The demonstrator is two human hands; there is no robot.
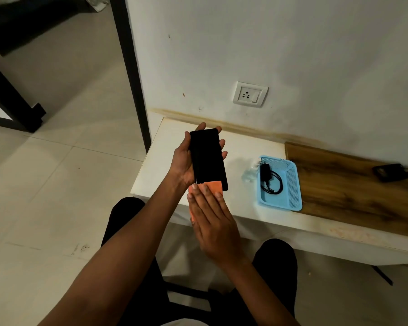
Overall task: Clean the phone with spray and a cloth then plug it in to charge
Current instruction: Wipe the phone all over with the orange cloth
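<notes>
A seated person's left hand [183, 161] cradles a dark phone [207, 158] above the near-left corner of a white surface [240, 147], its grip closed around the handset's edges, screen up. Just below, the right hand [212, 222] lies flat, fingers straight, pressing an orange cloth [213, 185] against the phone's lower end. To the right, a small clear spray bottle [251, 171] stands on the surface, touching a blue basket [290, 184] that holds a black charger [270, 178] with coiled cable. A wall socket [250, 94] sits above. Farther right, a dark object [391, 172] rests on a wooden board [353, 184].
</notes>
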